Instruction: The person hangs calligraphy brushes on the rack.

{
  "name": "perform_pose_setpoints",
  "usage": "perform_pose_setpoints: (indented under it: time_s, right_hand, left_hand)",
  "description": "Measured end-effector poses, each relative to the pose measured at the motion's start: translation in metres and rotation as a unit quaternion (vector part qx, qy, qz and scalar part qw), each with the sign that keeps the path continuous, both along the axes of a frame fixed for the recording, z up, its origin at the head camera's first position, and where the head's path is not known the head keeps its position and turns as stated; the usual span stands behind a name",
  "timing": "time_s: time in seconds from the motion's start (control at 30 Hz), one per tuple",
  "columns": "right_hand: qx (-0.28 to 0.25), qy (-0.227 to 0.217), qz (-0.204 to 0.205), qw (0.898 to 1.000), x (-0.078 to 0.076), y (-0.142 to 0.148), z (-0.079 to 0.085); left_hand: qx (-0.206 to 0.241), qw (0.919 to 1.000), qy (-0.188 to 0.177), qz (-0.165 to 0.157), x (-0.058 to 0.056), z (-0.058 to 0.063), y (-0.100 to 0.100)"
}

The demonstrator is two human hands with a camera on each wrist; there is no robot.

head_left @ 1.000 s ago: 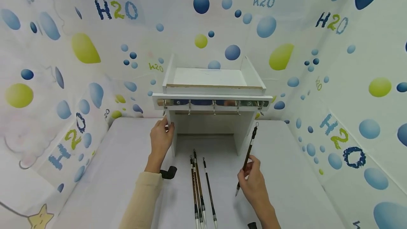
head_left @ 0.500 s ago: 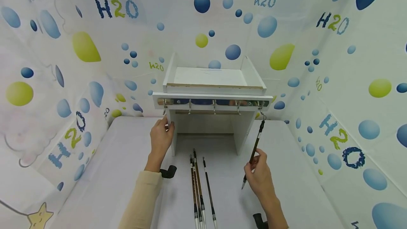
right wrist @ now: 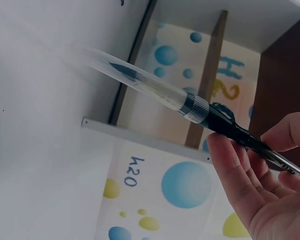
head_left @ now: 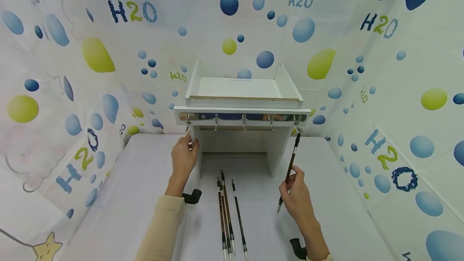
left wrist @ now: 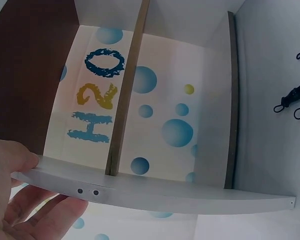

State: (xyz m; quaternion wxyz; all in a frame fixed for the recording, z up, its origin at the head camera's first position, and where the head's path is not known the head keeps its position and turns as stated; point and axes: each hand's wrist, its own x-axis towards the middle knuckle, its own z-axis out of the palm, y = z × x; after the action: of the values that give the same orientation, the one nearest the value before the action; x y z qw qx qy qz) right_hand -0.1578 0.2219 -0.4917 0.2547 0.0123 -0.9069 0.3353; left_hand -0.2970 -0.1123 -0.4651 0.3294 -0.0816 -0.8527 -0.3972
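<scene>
A white wooden shelf stands on the table, with a mirrored strip of metal hooks along its front. My left hand grips the shelf's left side panel, thumb on one face and fingers on the other. In my right hand I pinch a dark calligraphy brush by its handle. Its loop is up at the rightmost hook. The tip points down, and a clear cap covers the bristles in the right wrist view.
Several capped brushes lie side by side on the white table before the shelf, and a single brush lies just right of them. Above the hooks, an open white tray tops the shelf. Bubble-printed walls enclose the table.
My right hand has moved right and slightly up with the brush, bringing its loop to the rightmost hook. My left hand has stayed on the side panel.
</scene>
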Motion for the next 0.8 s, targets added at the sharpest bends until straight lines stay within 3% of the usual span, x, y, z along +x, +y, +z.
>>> perform_pose_setpoints:
  time_s: [0.8]
  right_hand:
    - [-0.003, -0.037, 0.0, 0.999, -0.014, 0.002, -0.007]
  left_hand:
    - [0.007, 0.9999, 0.008, -0.005, 0.002, -0.001, -0.001]
